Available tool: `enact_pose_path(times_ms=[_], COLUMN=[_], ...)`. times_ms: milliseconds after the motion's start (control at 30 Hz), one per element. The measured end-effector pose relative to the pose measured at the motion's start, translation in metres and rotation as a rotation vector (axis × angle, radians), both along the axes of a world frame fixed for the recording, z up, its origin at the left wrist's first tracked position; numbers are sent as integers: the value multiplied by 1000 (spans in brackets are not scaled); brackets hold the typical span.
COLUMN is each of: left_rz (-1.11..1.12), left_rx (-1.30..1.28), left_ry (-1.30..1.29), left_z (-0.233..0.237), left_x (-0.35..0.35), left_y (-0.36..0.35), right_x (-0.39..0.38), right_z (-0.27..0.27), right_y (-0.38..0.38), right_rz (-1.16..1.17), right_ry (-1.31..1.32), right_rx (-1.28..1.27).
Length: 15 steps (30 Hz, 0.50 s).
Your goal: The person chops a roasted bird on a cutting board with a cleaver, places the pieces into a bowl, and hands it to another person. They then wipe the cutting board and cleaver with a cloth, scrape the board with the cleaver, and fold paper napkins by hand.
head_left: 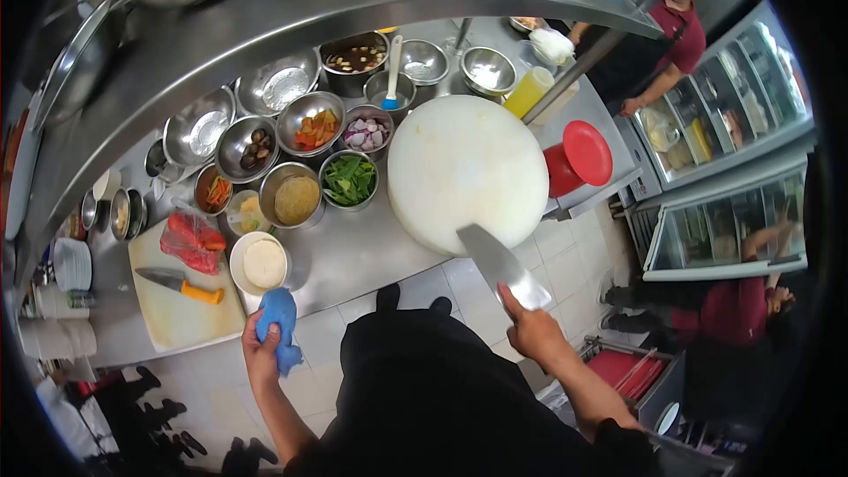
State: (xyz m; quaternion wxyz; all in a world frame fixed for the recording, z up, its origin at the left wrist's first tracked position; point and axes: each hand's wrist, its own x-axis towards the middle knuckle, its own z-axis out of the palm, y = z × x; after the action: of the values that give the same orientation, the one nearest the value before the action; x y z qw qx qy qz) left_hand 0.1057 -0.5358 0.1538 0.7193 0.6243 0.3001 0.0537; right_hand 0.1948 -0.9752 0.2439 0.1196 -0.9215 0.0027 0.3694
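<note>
My left hand (262, 352) grips a crumpled blue cloth (279, 327) just off the counter's front edge, below a white tub of pale contents (264, 263). A wide cleaver (499, 265) is held in my right hand (533, 332); its blade tip overlaps the front edge of the round white chopping block (468, 168). Left of the block stand steel bowls with green leaves (349, 179), chopped onion (366, 133), orange-red pieces (316, 129) and a tan powder (298, 200).
A cutting board (177, 318) at left bears a yellow-handled knife (181, 285) and bagged red meat (192, 241). Right of the block are a red container (579, 157) and a yellow bottle (529, 92). A metal shelf (353, 4) arches overhead. People stand near open fridges (724, 106).
</note>
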Motion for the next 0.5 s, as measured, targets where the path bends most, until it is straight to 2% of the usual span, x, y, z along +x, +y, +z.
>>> enact_pose_path(times_ms=[67, 133, 200, 300, 367, 433, 467, 500], left_rz=[-17, -103, -301, -369, -355, -326, -331, -341], left_rx=[39, 96, 134, 3, 51, 30, -89, -89], left_ry=[-12, -85, -147, -209, -245, -202, -153, -141], left_z=[5, -2, 26, 49, 34, 22, 17, 19], left_x=[18, 67, 118, 136, 122, 108, 105, 107], left_y=[1, -7, -28, -39, -21, -10, -6, -10], right_x=[32, 97, 143, 112, 53, 15, 16, 18], right_z=[-43, -67, -68, -27, -28, 5, 0, -10], right_y=[2, 33, 64, 56, 26, 35, 38, 44], right_rz=[29, 48, 28, 28, 165, 115, 111, 107], right_ry=[-170, -267, -304, -207, -257, 10, 24, -124], right_rx=[139, 173, 72, 129, 177, 44, 45, 111])
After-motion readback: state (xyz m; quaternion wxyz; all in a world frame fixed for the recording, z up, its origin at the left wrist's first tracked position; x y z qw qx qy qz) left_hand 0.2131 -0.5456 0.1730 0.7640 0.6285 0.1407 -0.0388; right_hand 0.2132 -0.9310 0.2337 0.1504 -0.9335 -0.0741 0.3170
